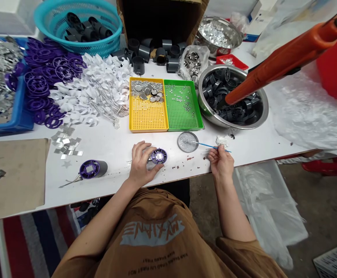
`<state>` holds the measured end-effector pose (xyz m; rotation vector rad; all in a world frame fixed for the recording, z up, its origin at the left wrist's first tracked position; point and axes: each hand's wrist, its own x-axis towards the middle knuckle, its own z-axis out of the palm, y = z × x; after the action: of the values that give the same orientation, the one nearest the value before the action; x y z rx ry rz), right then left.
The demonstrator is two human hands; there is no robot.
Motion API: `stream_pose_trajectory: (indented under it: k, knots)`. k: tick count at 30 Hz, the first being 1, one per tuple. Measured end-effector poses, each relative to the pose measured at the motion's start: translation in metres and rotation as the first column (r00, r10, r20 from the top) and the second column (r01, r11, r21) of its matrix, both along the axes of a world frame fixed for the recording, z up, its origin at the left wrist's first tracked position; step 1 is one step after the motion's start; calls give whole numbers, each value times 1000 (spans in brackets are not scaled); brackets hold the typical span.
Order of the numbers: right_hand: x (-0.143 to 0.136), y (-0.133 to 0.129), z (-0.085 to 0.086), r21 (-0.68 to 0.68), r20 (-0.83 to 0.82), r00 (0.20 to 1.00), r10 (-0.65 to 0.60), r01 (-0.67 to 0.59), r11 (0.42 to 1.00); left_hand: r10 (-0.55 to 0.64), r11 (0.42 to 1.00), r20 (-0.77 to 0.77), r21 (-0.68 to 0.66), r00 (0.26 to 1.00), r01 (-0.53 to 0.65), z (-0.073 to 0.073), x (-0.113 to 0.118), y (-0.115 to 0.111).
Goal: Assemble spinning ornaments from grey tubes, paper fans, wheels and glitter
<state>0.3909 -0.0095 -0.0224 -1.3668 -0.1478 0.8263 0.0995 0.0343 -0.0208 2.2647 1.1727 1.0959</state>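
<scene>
My left hand (pixel 141 164) is closed around a small round part with a purple spoked ring (pixel 159 156) and a pale square at its centre. Between the fingertips of my right hand (pixel 222 160) is a thin blue stick (pixel 207 145). Its pale tip reaches into a shallow round dish (pixel 188 148) holding a clear, glossy substance. Off to the left lies a dark grey cylinder (pixel 102 168) with a similar purple ring on its end and wires trailing from it.
Yellow (pixel 148 125) and green trays (pixel 185 125) of small metal parts stand behind the dish. A steel bowl (pixel 261 116) of black parts is at right, under an orange tool (pixel 281 65). White pieces (pixel 90 85), purple rings (pixel 38 85) and small silver squares (pixel 65 143) cover the left side.
</scene>
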Motion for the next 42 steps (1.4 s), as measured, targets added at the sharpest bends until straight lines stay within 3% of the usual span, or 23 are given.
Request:
stream_pose_trajectory:
  k: [7,12,17,24,42]
  knots:
    - [-4,-4,14,87,32,999,45,-47,995,-2,1000,6,-10,1000,2,-2,0,0]
    - [-35,-12,40,195,269,936,229,-286,938,-4,1000,0,-11,1000,4,-2,-1,0]
    - [-68,-15,50,115,425,824,376,-461,880,2,1000,12,-22,1000,-1,-1,-1,-1]
    - [-76,-14,45,88,441,788,431,-515,853,-4,999,20,-35,1000,4,-1,0,0]
    - [-72,-9,43,24,459,773,438,-504,864,2,999,4,-49,1000,-1,-1,0,1]
